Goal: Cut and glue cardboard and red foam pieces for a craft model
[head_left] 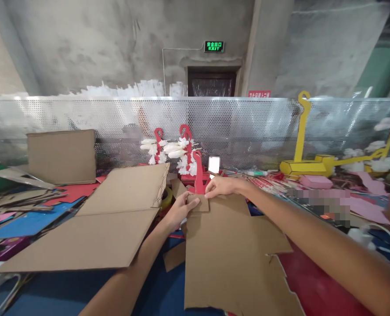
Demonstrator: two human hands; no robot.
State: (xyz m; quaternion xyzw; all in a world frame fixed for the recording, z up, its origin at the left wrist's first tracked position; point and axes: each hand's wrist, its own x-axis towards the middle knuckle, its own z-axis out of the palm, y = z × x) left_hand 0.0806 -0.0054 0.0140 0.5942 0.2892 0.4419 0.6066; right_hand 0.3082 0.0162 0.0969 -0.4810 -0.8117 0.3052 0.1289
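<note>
Step in hand, as I judged it: lining up a small rectangular brown cardboard piece (203, 206) with the flat red hook-topped upright (199, 173) at its twelve o'clock. The next move seemed to call for a steady hold and fine fingertip adjustment. The piece lay at three o'clock from the left hand (181, 210), pinched by it. The right hand (223, 186), at the piece's two o'clock, had fingers drawn narrow; gripping or merely touching, I couldn't tell.
</note>
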